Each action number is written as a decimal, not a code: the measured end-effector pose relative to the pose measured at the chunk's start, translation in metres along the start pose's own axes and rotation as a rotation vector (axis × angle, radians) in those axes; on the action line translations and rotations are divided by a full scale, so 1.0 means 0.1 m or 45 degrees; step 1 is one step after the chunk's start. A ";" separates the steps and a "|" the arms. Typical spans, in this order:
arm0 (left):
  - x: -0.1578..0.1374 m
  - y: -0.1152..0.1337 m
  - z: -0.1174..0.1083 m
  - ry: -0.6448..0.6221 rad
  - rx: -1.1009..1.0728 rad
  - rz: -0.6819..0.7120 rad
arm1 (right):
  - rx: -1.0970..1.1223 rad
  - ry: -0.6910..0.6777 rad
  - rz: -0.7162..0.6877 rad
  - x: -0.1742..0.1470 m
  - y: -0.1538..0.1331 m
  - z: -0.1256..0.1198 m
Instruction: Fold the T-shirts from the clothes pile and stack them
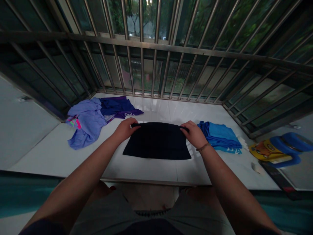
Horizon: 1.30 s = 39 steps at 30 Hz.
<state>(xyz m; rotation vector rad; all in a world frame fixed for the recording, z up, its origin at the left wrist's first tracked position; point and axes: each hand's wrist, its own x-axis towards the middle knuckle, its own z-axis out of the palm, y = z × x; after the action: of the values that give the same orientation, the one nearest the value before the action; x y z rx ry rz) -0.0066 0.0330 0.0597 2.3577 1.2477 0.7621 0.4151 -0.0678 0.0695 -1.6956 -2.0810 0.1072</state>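
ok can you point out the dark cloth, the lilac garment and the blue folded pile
Dark cloth (157, 142): head view, middle of its upper face
Lilac garment (88, 117): head view, middle of its crumpled fabric
Blue folded pile (222, 133): head view, its top surface

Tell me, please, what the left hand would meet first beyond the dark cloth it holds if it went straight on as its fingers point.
Most likely the right hand, which grips the other end of the dark cloth; the left hand points across toward it, though depth is unclear.
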 end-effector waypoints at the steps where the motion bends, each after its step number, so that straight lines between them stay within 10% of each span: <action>1: -0.11 0.01 -0.04 0.034 -0.039 0.081 | 0.035 0.096 -0.039 -0.14 -0.03 -0.02; 7: -1.14 -0.05 0.06 -0.095 0.027 0.366 | 0.029 0.115 -0.208 -1.20 -0.13 0.21; 13: -1.80 -0.07 0.31 -0.203 0.124 0.288 | -0.010 0.017 -0.235 -1.81 -0.20 0.57; 31: -1.14 0.36 0.54 -0.007 0.270 0.189 | -0.089 0.253 0.316 -1.27 -0.50 0.51; 39: -1.54 0.14 0.41 -0.236 0.296 0.250 | -0.101 -0.038 -0.094 -1.65 -0.51 0.49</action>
<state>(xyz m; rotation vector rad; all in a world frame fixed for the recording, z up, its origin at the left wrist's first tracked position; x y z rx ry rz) -0.0437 -0.1061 -0.0101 2.6985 1.0895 0.4603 0.3726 -0.2255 -0.0056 -1.6700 -2.1938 0.0269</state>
